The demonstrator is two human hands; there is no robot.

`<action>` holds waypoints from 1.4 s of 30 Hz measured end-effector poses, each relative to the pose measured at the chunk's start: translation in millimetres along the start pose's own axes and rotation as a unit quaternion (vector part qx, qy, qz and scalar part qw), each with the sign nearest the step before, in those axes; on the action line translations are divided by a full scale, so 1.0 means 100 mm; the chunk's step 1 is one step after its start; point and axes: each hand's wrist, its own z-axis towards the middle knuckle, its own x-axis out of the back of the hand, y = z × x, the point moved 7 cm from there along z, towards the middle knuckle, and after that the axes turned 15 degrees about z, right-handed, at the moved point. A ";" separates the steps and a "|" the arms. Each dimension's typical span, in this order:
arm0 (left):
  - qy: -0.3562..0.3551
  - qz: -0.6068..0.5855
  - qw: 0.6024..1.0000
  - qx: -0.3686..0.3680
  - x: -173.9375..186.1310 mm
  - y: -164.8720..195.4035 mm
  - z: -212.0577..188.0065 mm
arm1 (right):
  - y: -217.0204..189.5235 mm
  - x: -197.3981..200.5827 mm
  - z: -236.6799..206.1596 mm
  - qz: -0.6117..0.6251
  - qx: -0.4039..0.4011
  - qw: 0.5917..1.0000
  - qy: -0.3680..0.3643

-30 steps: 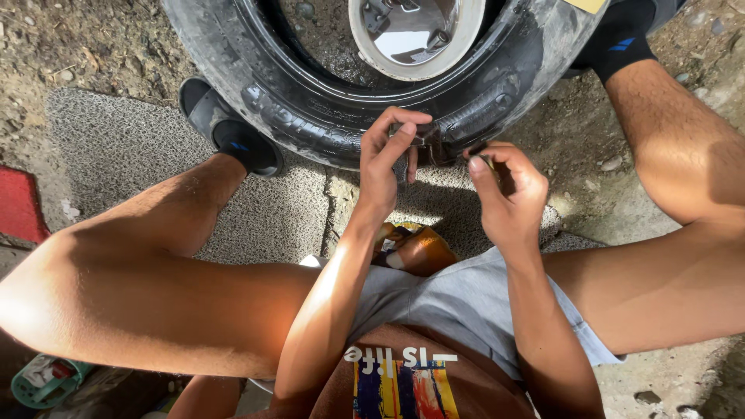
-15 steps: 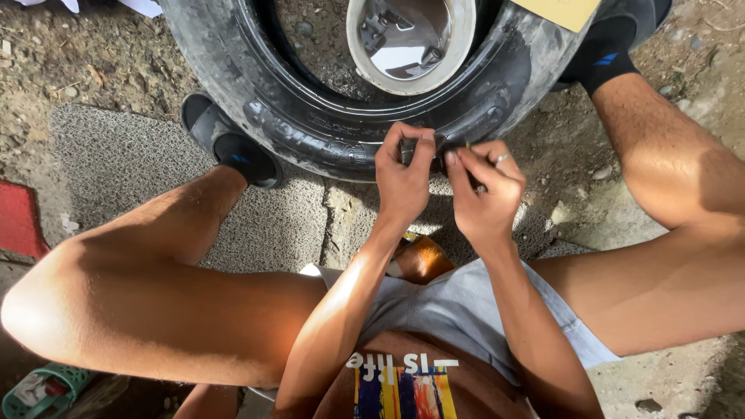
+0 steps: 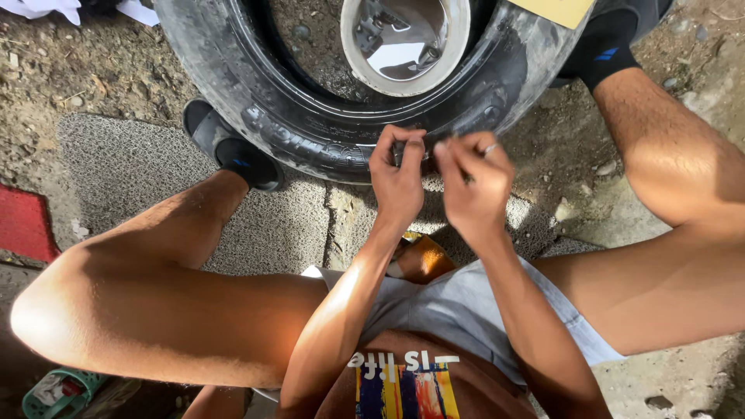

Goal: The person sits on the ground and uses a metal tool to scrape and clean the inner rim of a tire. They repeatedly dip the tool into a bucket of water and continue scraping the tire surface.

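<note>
The black tyre (image 3: 310,132) is the largest thing, lying on the dirt ground (image 3: 93,70) at twelve o'clock; its far half is cut off by the top edge. Inside its ring sits a pale round tub (image 3: 458,46), also cut at the top, with contents too glary to make out. A grey mat (image 3: 272,225) lies under the tyre's near side, and a red mat (image 3: 23,225) is cut off at nine o'clock. The person's bare knees spread to eight and four o'clock, and each foot, in a black sock, is pressed against the tyre's outer wall. A brown rounded object (image 3: 423,260) shows between the forearms at six o'clock, mostly hidden. A green item (image 3: 54,392) sits at seven o'clock, partly cut off.

The left hand (image 3: 397,182) and right hand (image 3: 473,186) meet at the tyre's near bead, just right of centre. The left grip is pinched together on a small dark piece (image 3: 397,153) at the rubber's edge; what it is cannot be told. The right hand's fingers are curled together beside it, a ring showing, but whether they clamp anything is hidden.
</note>
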 end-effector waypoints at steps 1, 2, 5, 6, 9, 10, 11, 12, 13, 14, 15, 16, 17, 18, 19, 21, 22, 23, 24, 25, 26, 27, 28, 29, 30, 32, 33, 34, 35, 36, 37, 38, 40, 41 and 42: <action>0.002 -0.002 1.000 -0.005 0.00 0.01 0.00 | 0.02 0.02 0.02 -0.013 -0.016 1.000 0.013; 0.005 -0.005 1.000 -0.009 -0.01 0.01 0.00 | 0.04 0.03 0.03 -0.026 -0.033 0.999 0.025; 0.006 -0.001 1.000 -0.027 -0.01 0.04 -0.01 | -0.04 -0.02 0.04 0.011 0.020 1.000 -0.014; 0.006 0.003 0.999 -0.033 0.00 0.05 -0.01 | -0.01 0.00 0.04 0.002 0.001 1.000 -0.005; -0.009 -0.030 0.999 0.031 -0.02 -0.02 0.00 | 0.07 0.03 0.01 -0.018 -0.021 1.000 0.006; -0.009 -0.023 0.999 0.025 -0.02 -0.01 0.00 | 0.07 0.03 -0.02 -0.020 -0.011 1.000 0.001; -0.008 -0.017 1.000 0.018 -0.02 0.00 0.00 | 0.07 0.03 -0.02 -0.022 0.001 1.000 -0.004; -0.002 -0.010 1.000 0.008 0.00 0.02 0.00 | 0.11 0.04 -0.02 -0.028 -0.009 1.000 0.000; -0.001 -0.021 1.000 0.011 -0.01 0.01 -0.01 | 0.14 0.05 -0.03 -0.034 -0.018 0.999 0.003; -0.003 -0.033 0.999 0.015 -0.01 0.01 -0.01 | 0.16 0.06 -0.03 -0.042 -0.028 0.999 0.007; -0.006 -0.043 0.999 0.023 -0.01 0.00 -0.02 | 0.17 0.06 -0.03 -0.035 -0.041 0.999 0.009; -0.002 -0.034 0.999 0.029 0.00 -0.01 -0.02 | 0.20 0.06 -0.02 -0.031 -0.060 0.998 0.012; 0.000 -0.024 0.999 0.035 0.01 -0.02 -0.02 | 0.21 0.06 -0.02 -0.028 -0.080 0.996 0.018; 0.003 -0.016 0.999 0.031 0.01 -0.02 -0.01 | 0.14 0.05 -0.02 -0.014 -0.055 0.998 0.022; 0.001 -0.026 0.999 0.021 0.01 0.00 0.00 | 0.07 0.03 -0.01 0.004 -0.016 1.000 0.023; 0.014 -0.040 0.999 0.012 0.02 0.01 0.01 | 0.00 -0.01 0.03 0.026 0.008 0.999 0.018; 0.022 -0.040 0.999 0.010 0.02 0.01 0.01 | 0.04 -0.02 0.07 0.021 -0.017 0.999 0.021; 0.020 -0.037 0.999 0.014 0.02 0.00 0.01 | 0.07 -0.01 0.08 0.011 -0.048 0.998 0.033; 0.014 -0.036 0.999 0.017 0.00 0.00 0.01 | 0.03 -0.02 0.08 0.000 -0.034 0.999 0.026; 0.006 -0.026 1.000 0.011 0.00 0.01 0.01 | 0.00 -0.04 0.10 -0.010 -0.012 1.000 0.020; 0.006 -0.020 1.000 -0.008 0.00 0.04 0.01 | -0.05 -0.05 0.11 -0.015 0.025 1.000 0.011; 0.013 -0.014 0.999 -0.030 0.01 0.08 0.01 | -0.04 -0.06 0.13 -0.020 0.028 0.999 0.012; 0.014 -0.031 0.999 -0.005 0.01 0.04 0.01 | -0.02 -0.06 0.15 -0.026 0.023 0.999 0.011; 0.009 -0.047 0.998 0.029 0.01 0.00 0.01 | 0.01 -0.05 0.14 -0.036 0.009 0.999 0.012; 0.002 -0.063 0.996 0.065 -0.01 -0.04 0.00 | 0.02 -0.06 0.13 -0.030 0.007 1.000 0.005; 0.006 -0.053 0.998 0.027 0.00 0.01 0.00 | 0.04 -0.07 0.11 -0.019 0.007 1.000 -0.006; 0.011 -0.050 0.999 -0.001 0.01 0.05 0.00 | 0.06 -0.06 0.11 -0.032 0.004 0.999 -0.005; 0.007 -0.060 0.998 0.022 0.00 0.02 0.00 | 0.08 -0.07 0.11 -0.041 0.001 0.999 -0.006; 0.004 -0.069 0.996 0.049 -0.01 -0.02 0.00 | 0.10 -0.07 0.11 -0.051 -0.006 0.999 -0.010; -0.004 -0.079 0.994 0.080 -0.03 -0.07 0.00 | 0.11 -0.08 0.10 -0.057 -0.014 0.998 -0.010; 0.001 -0.059 0.996 0.061 -0.01 -0.05 0.01 | 0.13 -0.08 0.09 -0.066 -0.022 0.998 -0.010; 0.005 -0.038 0.998 0.041 0.00 -0.04 0.01 | 0.14 -0.10 0.09 -0.074 -0.029 0.997 -0.009; 0.012 -0.003 1.000 -0.015 0.01 0.02 0.02 | 0.05 -0.13 0.08 -0.063 0.029 0.998 -0.013; 0.019 0.015 0.999 -0.047 0.02 0.05 0.02 | 0.00 -0.16 0.06 -0.052 0.056 0.997 -0.019; 0.024 0.034 0.996 -0.077 0.02 0.09 0.01 | 0.00 -0.16 0.06 -0.067 0.049 0.996 -0.012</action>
